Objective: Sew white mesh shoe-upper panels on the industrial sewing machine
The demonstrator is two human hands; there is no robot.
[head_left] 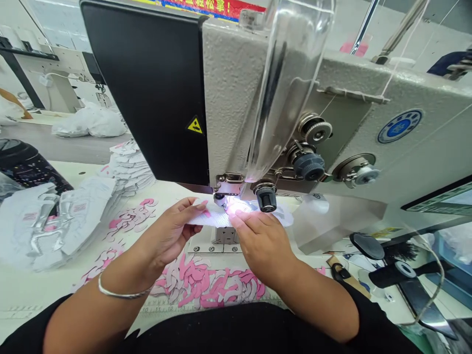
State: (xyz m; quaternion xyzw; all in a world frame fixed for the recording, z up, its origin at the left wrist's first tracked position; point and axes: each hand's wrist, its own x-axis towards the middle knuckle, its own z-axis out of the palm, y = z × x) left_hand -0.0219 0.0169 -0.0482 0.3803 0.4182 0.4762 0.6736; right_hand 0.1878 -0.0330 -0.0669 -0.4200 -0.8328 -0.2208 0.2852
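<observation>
Both my hands hold a white mesh fabric piece flat on the bed of an industrial sewing machine, just under its lit presser foot. My left hand, with a thin silver bangle on its wrist, pinches the near left part of the piece. My right hand presses its fingertips on the piece nearer the needle. The needle point is hidden by the glare and the presser foot. A pile of pink and white cut pieces lies below my wrists.
A stack of white pieces and stitched white shoe-upper pieces lie to the left. A clear plastic sheet sits right of the machine bed. Black-handled tools lie at the right. White bags rest on the floor behind.
</observation>
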